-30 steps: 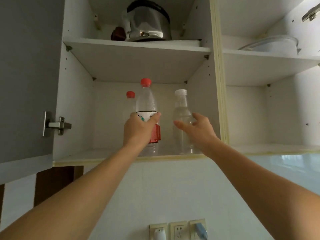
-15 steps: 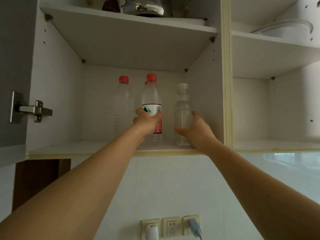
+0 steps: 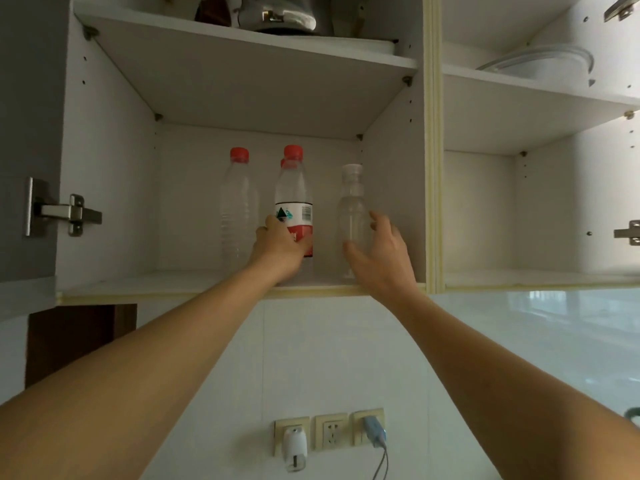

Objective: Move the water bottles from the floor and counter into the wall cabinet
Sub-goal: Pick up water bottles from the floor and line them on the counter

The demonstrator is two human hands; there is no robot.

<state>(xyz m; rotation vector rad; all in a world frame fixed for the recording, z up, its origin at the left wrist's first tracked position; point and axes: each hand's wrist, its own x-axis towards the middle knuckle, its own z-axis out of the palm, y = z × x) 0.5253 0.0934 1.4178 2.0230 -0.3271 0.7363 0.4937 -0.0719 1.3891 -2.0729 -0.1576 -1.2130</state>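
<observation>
In the wall cabinet's lower left compartment (image 3: 166,284) stand several bottles. A clear bottle with a red cap (image 3: 239,202) is at the left. My left hand (image 3: 278,245) grips the lower part of a labelled red-capped bottle (image 3: 293,199), which stands on the shelf. The red cap of another bottle (image 3: 282,163) peeks out behind it. A clear white-capped bottle (image 3: 350,202) stands to the right. My right hand (image 3: 381,252) is spread around it, thumb in front and fingers loose at its right side.
A metal kettle (image 3: 277,15) sits on the shelf above. The right compartment holds a lidded white bowl (image 3: 547,64) on its upper shelf. The cabinet door with its hinge (image 3: 62,209) stands open at the left. Wall sockets with plugs (image 3: 329,434) are below.
Both bottles have gone deeper onto the shelf. My right hand has loosened its hold on the white-capped bottle and spread its fingers. My left hand still holds the labelled bottle.
</observation>
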